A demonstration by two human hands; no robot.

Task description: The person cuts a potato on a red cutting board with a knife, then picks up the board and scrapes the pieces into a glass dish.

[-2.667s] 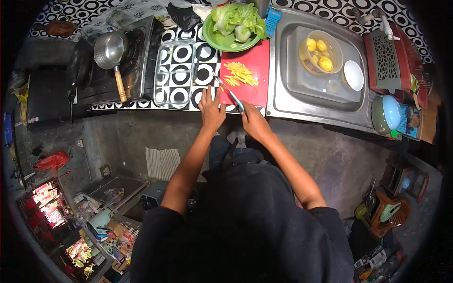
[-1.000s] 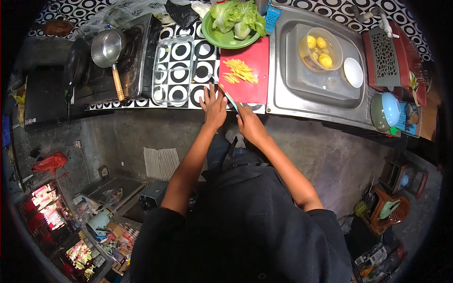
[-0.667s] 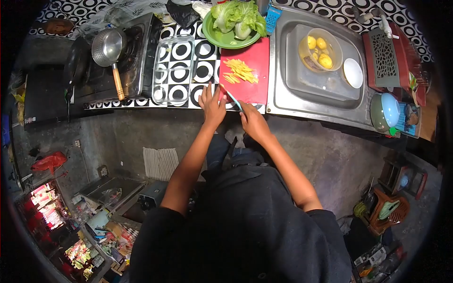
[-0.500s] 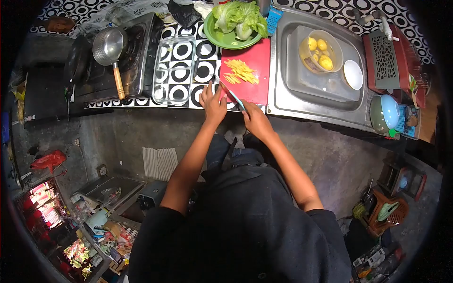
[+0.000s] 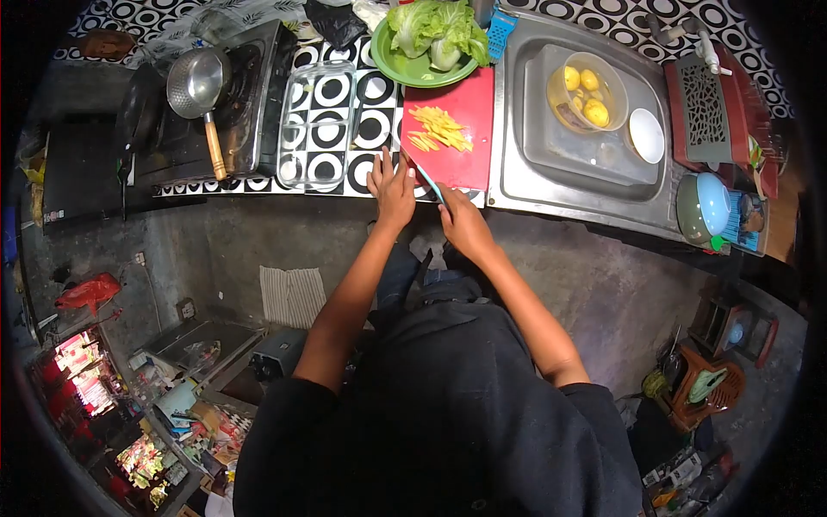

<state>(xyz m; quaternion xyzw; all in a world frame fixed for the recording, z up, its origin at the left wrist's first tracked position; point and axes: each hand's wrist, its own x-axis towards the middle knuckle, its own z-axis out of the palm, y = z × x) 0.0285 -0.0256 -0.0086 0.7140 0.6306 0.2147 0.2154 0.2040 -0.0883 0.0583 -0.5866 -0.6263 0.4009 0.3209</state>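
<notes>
My right hand (image 5: 466, 226) is closed round the light-blue handle of a knife (image 5: 430, 184), whose blade slants up and left toward my other hand. My left hand (image 5: 394, 191) lies at the lower left edge of the red cutting board (image 5: 474, 168), fingers stretched and apart, right beside the blade. Part of the blade is hidden by those fingers. Just above the knife, thin yellow-orange vegetable sticks (image 5: 441, 129) are heaped on the board.
A green basin (image 5: 422, 80) of leafy lettuce (image 5: 439, 39) overlaps the board's far end. Left are a glass dish (image 5: 317, 125) and a stove with a saucepan (image 5: 199, 82). The steel sink (image 5: 508, 172) at right holds a tub (image 5: 587, 95) of peeled potatoes and a white bowl (image 5: 645, 136).
My right hand has shifted slightly left with the knife. The blade tip that showed past my left fingers is now mostly out of sight.
</notes>
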